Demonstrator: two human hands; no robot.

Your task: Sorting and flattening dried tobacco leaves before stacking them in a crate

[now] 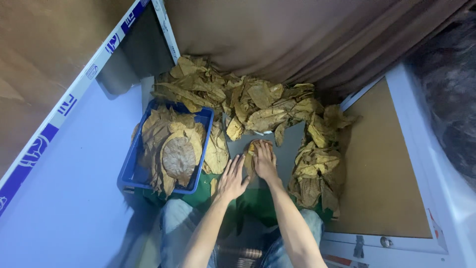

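Observation:
My right hand (pixel 264 161) lies flat, palm down, on a dried yellow-brown leaf (pixel 250 150) spread on the grey floor patch in front of me. My left hand (pixel 232 178) rests beside it with fingers spread, touching the floor at the leaf's left edge. A blue plastic crate (pixel 131 164) to the left holds a stack of flattened dried leaves (pixel 178 156). A loose heap of dried leaves (pixel 248 101) is piled behind my hands, and another heap (pixel 317 166) runs down the right side.
A brown curtain (pixel 297 34) hangs behind the leaf heap. A white board with a blue-and-white edge strip (pixel 59 109) slants at the left. A brown panel in a white frame (pixel 382 164) lies at the right. My knees in jeans and a green cloth (pixel 248 203) are below.

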